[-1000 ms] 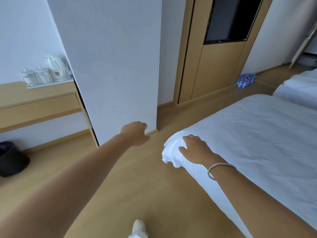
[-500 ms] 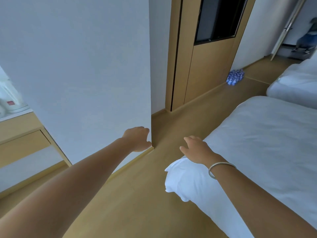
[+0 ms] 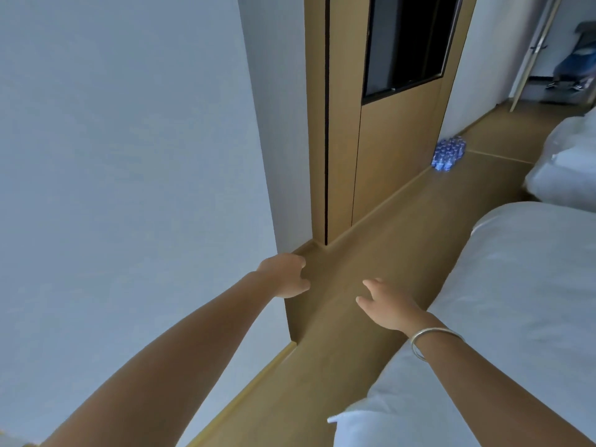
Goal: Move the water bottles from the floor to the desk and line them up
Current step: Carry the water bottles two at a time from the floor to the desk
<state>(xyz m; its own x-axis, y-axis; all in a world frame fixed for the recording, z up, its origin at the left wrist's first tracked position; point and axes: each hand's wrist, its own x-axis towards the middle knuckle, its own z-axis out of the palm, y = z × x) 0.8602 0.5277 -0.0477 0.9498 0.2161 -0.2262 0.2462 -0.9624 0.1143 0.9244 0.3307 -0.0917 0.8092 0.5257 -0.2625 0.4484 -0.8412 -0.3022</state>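
The fingers [image 3: 298, 269] of the left hand [image 3: 285, 275] are seen loosely curled inward, and nothing is held in them; the hand is stretched forward beside the corner of a white wall [image 3: 129, 156]. The fingers [image 3: 371, 287] of the right hand [image 3: 388, 306] are spread and relaxed, palm down, and nothing is gripped. A silver bangle [image 3: 433, 340] is worn on the right wrist. Both bare forearms are extended forward over a wooden floor [image 3: 371, 253].

Under and beside the right forearm a bed [image 3: 516, 301] covered in white linen is seen, with a corner of it reaching the lower edge of the view. A second white bed [image 3: 567, 169] lies further back on the right.

The pack of water bottles [image 3: 449, 153], wrapped and blue-labelled, is set on the floor well ahead of both hands, against the foot of a wooden wall panel [image 3: 387, 156]. A dark screen [image 3: 409, 40] is mounted in the upper part of that panel. A wooden skirting runs along the foot of the wall and the panel. In the far upper right corner an open doorway is seen, in which a blurred figure in blue [image 3: 577, 56] can be made out.
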